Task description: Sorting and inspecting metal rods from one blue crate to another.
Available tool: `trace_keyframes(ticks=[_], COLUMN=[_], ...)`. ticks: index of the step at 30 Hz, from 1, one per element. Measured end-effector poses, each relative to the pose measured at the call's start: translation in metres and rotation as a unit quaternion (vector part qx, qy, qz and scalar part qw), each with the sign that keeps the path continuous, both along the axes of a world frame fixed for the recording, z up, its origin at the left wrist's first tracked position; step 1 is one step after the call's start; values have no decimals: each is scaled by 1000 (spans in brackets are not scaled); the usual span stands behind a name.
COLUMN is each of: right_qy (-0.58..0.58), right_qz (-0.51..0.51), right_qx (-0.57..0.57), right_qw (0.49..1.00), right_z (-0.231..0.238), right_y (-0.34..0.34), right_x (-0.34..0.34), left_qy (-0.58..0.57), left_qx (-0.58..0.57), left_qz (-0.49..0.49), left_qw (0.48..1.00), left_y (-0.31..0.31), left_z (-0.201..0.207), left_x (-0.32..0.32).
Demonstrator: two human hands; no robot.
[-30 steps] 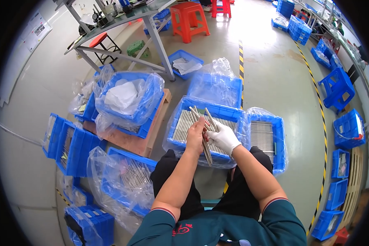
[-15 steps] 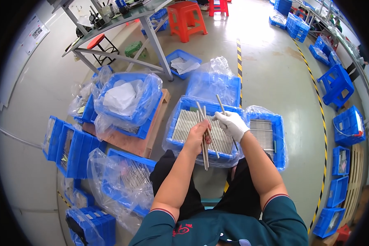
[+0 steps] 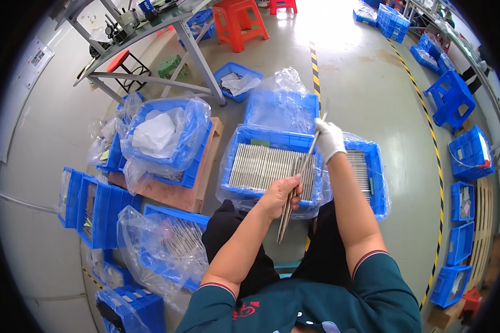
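Observation:
My bare left hand (image 3: pixel 283 197) is closed around a small bundle of thin metal rods (image 3: pixel 285 222), which slant down past the near edge of a blue crate. In a white glove, my right hand (image 3: pixel 330 140) pinches one metal rod (image 3: pixel 313 147) near its upper end, up and to the right of the left hand. This rod's lower end comes close to the bundle; whether they touch I cannot tell. Beneath both hands stands the plastic-lined blue crate (image 3: pixel 272 135), with a row of similar rods (image 3: pixel 255 169) lying side by side in it.
Right of it is a second blue crate (image 3: pixel 379 180) of rods. To the left, a lined crate (image 3: pixel 197 125) sits stacked above a wooden pallet (image 3: pixel 205 172), and a bagged crate (image 3: pixel 150 211) holds loose rods. A workbench leg (image 3: pixel 203 64) and a red stool (image 3: pixel 239 25) stand farther off.
My right hand has moved up and to the right with its rod. My left hand has shifted slightly right and down, and its spread rods are now bunched together. The view has shifted slightly.

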State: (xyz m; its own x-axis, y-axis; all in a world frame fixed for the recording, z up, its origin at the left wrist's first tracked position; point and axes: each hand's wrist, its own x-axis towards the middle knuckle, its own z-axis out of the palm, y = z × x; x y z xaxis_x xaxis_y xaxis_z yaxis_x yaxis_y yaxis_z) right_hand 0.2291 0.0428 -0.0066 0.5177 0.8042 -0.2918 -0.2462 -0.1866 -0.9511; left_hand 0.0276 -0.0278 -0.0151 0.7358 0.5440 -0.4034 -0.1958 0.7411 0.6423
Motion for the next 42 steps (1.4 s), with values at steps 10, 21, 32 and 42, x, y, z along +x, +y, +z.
trace_keyframes(ticks=[10, 21, 32, 42], right_qy=[67, -257, -33, -13], right_qz=[272, 318, 395, 327], right_qx=[-51, -56, -74, -32], right_qw=[958, 911, 915, 944], right_z=[26, 12, 43, 31], right_y=[-42, -35, -72, -60], right_x=[-48, -69, -66, -84], left_qy=[-113, -103, -30, 26], left_qx=[-26, -27, 5, 74], left_qz=[98, 152, 351, 259], left_qw=[988, 983, 936, 963], left_y=[27, 29, 45, 28], left_z=[-11, 0, -1, -14], left_x=[-19, -24, -31, -5])
